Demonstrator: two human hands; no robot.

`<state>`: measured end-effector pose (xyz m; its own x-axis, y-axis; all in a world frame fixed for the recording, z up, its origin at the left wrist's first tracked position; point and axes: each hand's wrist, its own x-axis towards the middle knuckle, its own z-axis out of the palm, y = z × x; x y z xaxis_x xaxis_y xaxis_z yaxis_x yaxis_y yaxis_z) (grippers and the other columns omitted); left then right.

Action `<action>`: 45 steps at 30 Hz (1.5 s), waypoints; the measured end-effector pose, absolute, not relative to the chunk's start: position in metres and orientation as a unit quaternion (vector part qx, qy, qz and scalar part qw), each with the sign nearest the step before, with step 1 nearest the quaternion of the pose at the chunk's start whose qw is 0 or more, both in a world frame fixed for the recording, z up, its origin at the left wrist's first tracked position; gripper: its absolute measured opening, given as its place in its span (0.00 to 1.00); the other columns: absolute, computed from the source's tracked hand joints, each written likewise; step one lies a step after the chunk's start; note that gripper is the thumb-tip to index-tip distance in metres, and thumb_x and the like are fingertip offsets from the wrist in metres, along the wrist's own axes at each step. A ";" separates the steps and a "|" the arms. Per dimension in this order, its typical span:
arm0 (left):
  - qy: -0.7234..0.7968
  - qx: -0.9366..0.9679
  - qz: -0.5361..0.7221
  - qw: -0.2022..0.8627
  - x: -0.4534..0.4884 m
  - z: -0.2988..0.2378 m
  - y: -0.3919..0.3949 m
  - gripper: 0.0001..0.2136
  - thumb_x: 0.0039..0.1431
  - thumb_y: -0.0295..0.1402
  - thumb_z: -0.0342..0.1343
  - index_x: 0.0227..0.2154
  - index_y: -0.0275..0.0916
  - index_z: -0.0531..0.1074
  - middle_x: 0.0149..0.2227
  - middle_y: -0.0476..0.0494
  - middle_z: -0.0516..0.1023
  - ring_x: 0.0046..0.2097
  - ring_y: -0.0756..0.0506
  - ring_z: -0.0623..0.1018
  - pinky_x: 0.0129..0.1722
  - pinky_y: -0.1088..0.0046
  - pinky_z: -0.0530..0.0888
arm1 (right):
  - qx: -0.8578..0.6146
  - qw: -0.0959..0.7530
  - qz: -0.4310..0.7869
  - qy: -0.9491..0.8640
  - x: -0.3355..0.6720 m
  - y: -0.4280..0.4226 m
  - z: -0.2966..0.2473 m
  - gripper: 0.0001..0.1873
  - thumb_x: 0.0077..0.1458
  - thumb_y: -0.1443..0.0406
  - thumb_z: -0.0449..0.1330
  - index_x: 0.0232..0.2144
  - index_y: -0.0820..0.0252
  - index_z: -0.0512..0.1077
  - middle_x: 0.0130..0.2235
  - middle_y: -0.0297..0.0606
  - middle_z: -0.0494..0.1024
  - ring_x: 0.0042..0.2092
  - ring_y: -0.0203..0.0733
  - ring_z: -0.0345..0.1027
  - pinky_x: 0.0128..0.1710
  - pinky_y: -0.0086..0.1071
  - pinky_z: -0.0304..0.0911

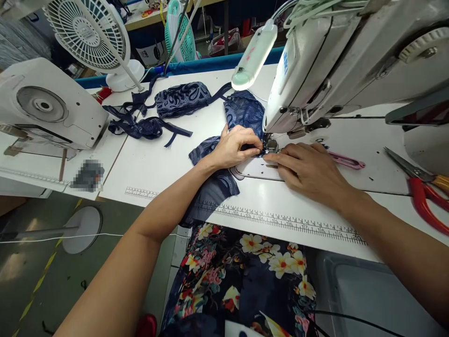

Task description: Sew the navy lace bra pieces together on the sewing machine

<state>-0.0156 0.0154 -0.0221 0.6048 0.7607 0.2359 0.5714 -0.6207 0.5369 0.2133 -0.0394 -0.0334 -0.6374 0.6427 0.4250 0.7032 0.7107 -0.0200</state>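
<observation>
Navy lace fabric [244, 110] lies under and around the needle area of the sewing machine [298, 79], with a sheer part hanging over the table's front edge. My left hand [236, 147] is closed on this fabric just left of the presser foot [270, 144], thumb and fingers pinched together. On the other side, my right hand [308, 171] rests on the machine bed with its index fingertip at the fabric's edge by the foot. Its other fingers are bent and partly hidden, so whether it grips anything does not show.
A rolled navy lace piece [184, 99] and tangled navy straps [140, 126] lie to the left. Pink thread snips [347, 160] and red-handled scissors [426, 187] are at the right. A white fan [87, 35] and a second machine [49, 107] stand left.
</observation>
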 end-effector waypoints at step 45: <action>0.341 0.908 0.241 -0.037 -0.013 -0.015 -0.010 0.14 0.62 0.19 0.45 0.37 0.40 0.75 0.33 0.48 0.80 0.39 0.49 0.77 0.66 0.42 0.48 | -0.391 0.269 -0.124 -0.871 0.220 -0.039 -0.023 0.16 0.64 0.71 0.49 0.42 0.61 0.77 0.26 0.35 0.76 0.23 0.35 0.57 0.31 0.35 0.52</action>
<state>-0.0135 -0.0104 -0.0150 0.6510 0.6023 0.4620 0.6375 -0.7642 0.0979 0.2202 -0.0386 -0.0231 -0.5495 0.6156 0.5649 0.7485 0.6631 0.0054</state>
